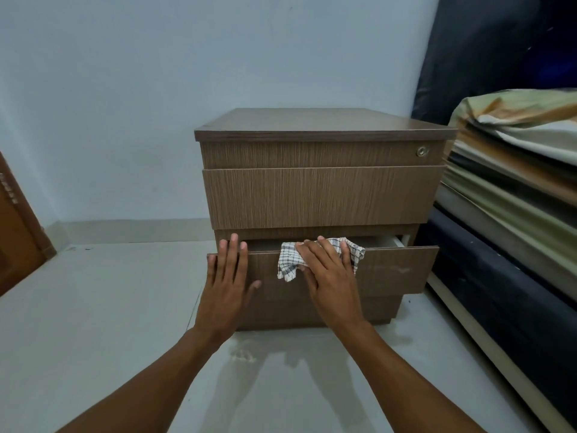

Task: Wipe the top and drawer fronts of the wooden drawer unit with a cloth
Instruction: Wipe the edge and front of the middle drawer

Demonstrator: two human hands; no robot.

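A brown wooden drawer unit (321,195) stands on the floor against the pale wall, its top bare. Its bottom drawer (396,271) is pulled out a little, and the two drawers above it are closed. My right hand (327,273) presses a white checked cloth (290,260) flat against the upper edge and front of that open drawer. My left hand (228,276) lies flat on the drawer front's left end, fingers spread over its top edge, holding nothing.
A round lock (422,151) sits at the top drawer's right end. A bed with stacked folded bedding (515,157) and a dark mattress is close on the right. A wooden door (15,242) is at the left edge. Pale tiled floor (109,307) spreads in front.
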